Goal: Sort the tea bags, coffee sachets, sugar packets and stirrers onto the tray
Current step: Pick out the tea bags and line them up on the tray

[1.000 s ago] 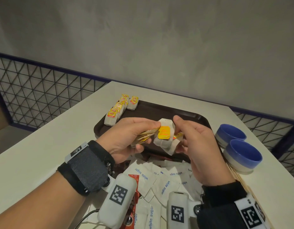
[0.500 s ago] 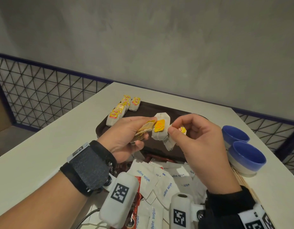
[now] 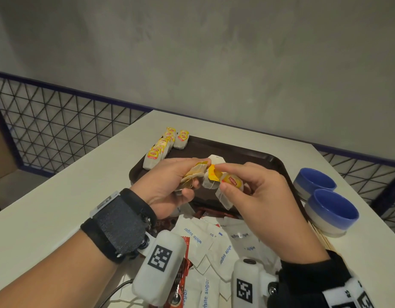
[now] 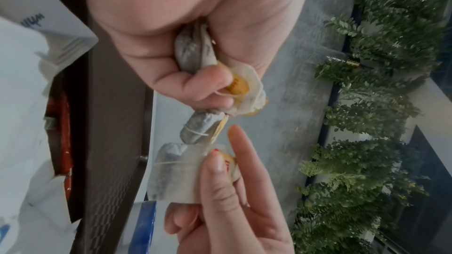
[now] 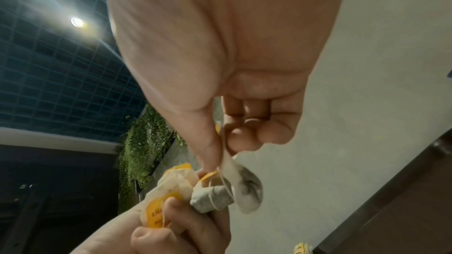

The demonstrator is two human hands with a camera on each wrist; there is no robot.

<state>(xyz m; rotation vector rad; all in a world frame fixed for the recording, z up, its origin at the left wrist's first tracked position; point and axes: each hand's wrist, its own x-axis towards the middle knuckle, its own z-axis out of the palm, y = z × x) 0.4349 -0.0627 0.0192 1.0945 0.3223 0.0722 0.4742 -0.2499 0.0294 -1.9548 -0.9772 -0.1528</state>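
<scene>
Over the near part of the brown tray (image 3: 247, 155), my left hand (image 3: 192, 182) grips a bunch of tea bags (image 3: 193, 174) with yellow tags. My right hand (image 3: 218, 177) pinches one more tea bag (image 3: 225, 196) by its yellow tag, right beside the bunch. In the left wrist view the left hand's bags (image 4: 193, 53) sit in the curled fingers, and the right hand's bag (image 4: 176, 173) hangs below them. In the right wrist view thumb and forefinger pinch that tea bag (image 5: 247, 188). A row of tea bags (image 3: 161, 147) lies at the tray's far left.
White sugar packets (image 3: 203, 241) and red coffee sachets (image 3: 185, 261) lie heaped on the white table under my wrists. Two blue bowls (image 3: 332, 210) stand to the right of the tray, with wooden stirrers (image 3: 321, 236) beside them. A wire fence runs behind the table.
My right hand has shifted its pinch to a tea bag's yellow tag and drawn it slightly right of the bunch. The left hand keeps its grip.
</scene>
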